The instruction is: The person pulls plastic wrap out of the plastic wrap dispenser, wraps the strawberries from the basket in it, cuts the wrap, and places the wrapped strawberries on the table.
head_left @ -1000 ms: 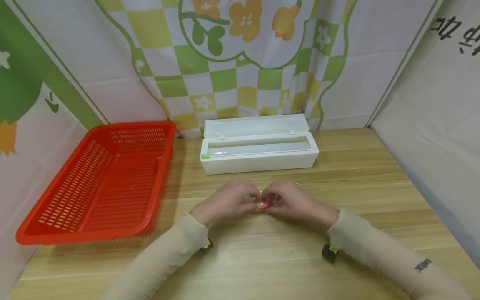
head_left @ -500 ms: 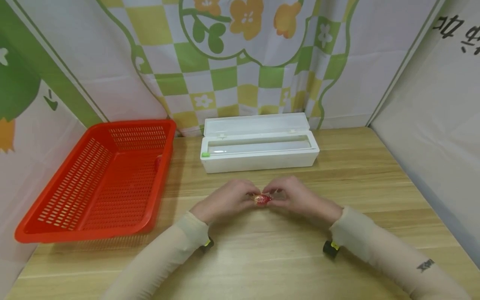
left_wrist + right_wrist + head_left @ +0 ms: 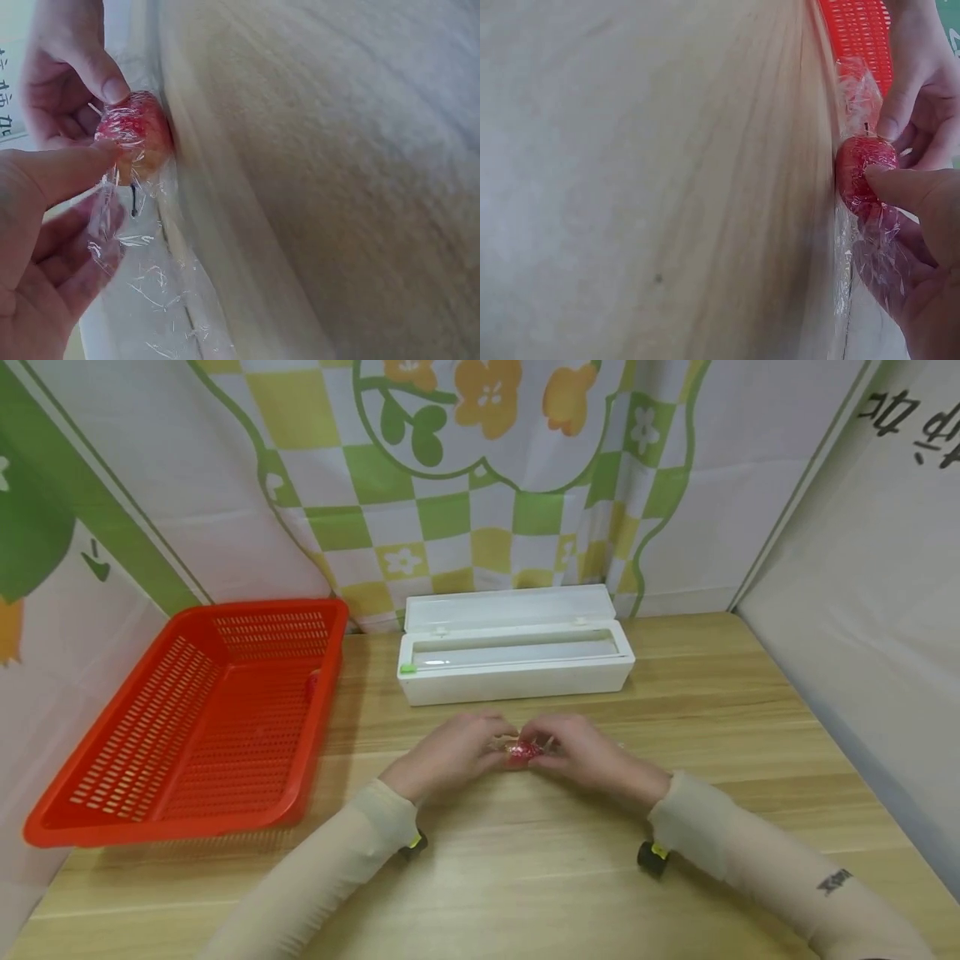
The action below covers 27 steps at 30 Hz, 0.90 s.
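A small red and yellow apple [image 3: 523, 753] lies between the two hands, low over the table, with clear cling film [image 3: 154, 289] wrapped about it. My left hand [image 3: 453, 756] grips its left end, the thumb on the apple and the other fingers curled behind the film. From the other side my right hand [image 3: 588, 760] holds the apple, with its thumb pressed on the red skin in the right wrist view. Loose film [image 3: 859, 90] trails out at both ends. A dark stem shows at the left end. The fingers partly hide the apple in the head view.
Behind the hands stands a white cling film dispenser box [image 3: 517, 681], its lid raised and a green slider at the left. A red plastic basket [image 3: 300, 793] sits at the left with a small red thing [image 3: 312, 682] inside. Patterned curtains [image 3: 442, 518] enclose the wooden table [image 3: 510, 877].
Both hands stay at nearly the same place, with small shifts of the fingers. The apple has turned a little between them, and a bit of film now shows past the right hand.
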Motion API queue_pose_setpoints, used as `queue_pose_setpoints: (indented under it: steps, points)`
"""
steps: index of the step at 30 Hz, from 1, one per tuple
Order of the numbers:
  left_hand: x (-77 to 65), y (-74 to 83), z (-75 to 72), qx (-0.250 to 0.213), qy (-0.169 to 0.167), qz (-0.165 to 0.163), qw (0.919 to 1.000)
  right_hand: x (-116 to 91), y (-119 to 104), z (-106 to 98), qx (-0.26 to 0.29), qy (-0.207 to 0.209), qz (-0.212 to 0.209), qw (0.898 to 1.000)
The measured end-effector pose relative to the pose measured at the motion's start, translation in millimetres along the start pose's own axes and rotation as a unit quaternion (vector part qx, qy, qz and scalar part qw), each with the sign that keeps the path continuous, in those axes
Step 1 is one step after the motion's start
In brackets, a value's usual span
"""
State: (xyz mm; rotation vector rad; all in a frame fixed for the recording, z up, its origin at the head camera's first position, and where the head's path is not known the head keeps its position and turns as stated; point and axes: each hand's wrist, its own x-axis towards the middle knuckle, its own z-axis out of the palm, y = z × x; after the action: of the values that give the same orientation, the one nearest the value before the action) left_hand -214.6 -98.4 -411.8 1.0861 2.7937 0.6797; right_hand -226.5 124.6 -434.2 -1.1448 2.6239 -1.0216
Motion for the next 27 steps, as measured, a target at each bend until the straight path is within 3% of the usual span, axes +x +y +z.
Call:
queue_pose_setpoints:
  steps: [7, 14, 20, 27]
  points:
    - [2.0, 3.7, 0.7, 0.017, 0.012, 0.024, 0.9995, 0.8, 1.7, -0.9, 0.001, -0.003, 0.018, 1.000]
    - [1.8, 0.9, 5.1, 0.020, 0.026, 0.027, 0.9991, 1.4, 0.2, -1.9, -0.014, 0.001, 0.024, 1.000]
    - [1.6, -1.7, 6.7, 0.003, 0.034, 0.022, 0.9992, 2.0, -3.4, -1.0, -0.052, 0.026, 0.007, 0.998]
    - [1.9, -1.5, 5.8, -0.001, 0.017, 0.001, 0.9999, 1.8, -7.8, 2.8, -0.127, 0.022, 0.004, 0.992]
